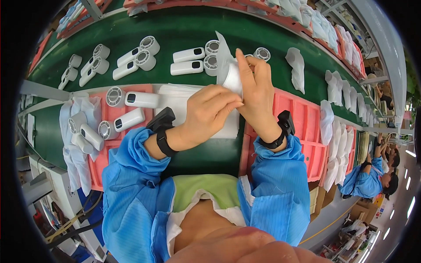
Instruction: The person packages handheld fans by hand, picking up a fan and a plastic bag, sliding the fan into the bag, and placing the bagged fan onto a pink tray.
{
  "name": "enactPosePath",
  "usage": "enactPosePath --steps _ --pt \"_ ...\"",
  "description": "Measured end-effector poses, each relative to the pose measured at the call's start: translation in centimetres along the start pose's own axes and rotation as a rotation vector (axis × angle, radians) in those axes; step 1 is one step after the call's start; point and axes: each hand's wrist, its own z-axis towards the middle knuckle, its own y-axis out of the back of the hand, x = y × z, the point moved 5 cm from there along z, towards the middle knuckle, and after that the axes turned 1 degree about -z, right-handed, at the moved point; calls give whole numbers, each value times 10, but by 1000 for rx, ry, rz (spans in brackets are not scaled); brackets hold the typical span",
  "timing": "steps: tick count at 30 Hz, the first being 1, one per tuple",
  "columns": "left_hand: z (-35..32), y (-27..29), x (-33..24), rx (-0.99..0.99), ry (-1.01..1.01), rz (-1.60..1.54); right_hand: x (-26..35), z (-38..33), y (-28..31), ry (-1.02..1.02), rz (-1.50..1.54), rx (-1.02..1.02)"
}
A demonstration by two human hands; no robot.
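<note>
Hands (205, 115), nearly closed, pinch a white wrapper (224, 55) over green worktop (171, 37), pink trays (302, 118) nearby; worker (366, 182) at right.

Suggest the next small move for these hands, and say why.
Probably fold the white sheet's loose flap inward: it stands up beside the right hand, which holds the rolled part, while the left hand's fingertips are at the lower edge.

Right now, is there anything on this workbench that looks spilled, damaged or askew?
Nothing looks spilled or damaged. Only one thing seems mildly askew: on the left pink tray, the lower white device slants while the upper one lies nearly level, unlike the closely parallel pairs on the green surface.
</note>
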Motion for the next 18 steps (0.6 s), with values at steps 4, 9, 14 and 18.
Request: enactPosePath --steps 4,9,14,18 --pt "10 3 -9 40 81 36 -19 -4 2 -166 95 -78" --pt "25 18 0 20 125 134 -12 -14 -10 -448 828 84" --pt "39 47 -3 42 136 -279 10 6 16 -110 631 -42" --pt "44 61 -16 153 -1 -581 8 -8 -14 -135 844 346"
